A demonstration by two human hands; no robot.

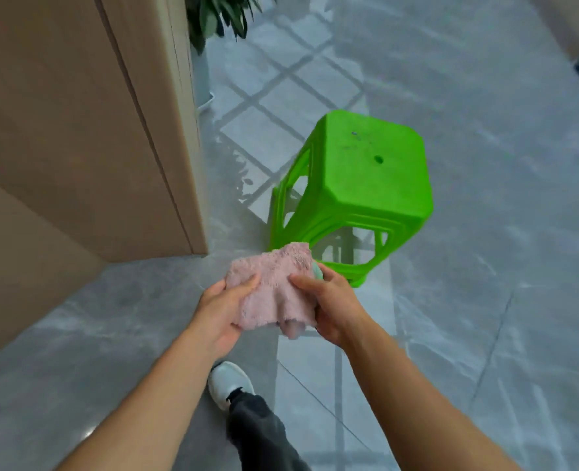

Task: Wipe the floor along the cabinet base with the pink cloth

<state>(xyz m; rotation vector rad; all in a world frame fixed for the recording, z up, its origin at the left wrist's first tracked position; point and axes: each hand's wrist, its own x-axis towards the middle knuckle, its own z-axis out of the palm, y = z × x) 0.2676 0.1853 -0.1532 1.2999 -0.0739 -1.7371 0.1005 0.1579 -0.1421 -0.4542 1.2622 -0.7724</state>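
A fluffy pink cloth [273,287] is held in the air in front of me, well above the grey tiled floor [485,266]. My left hand [220,311] grips its left edge with the thumb on top. My right hand [332,304] pinches its right side, and a small pale green thing shows at those fingertips. The tan wooden cabinet [77,147] stands to the left; its base corner meets the floor just left of the cloth.
A bright green plastic stool [359,192] stands on the floor just beyond my hands. A potted plant [213,18] sits behind the cabinet's far corner. My white shoe [230,385] and dark trouser leg are below the hands.
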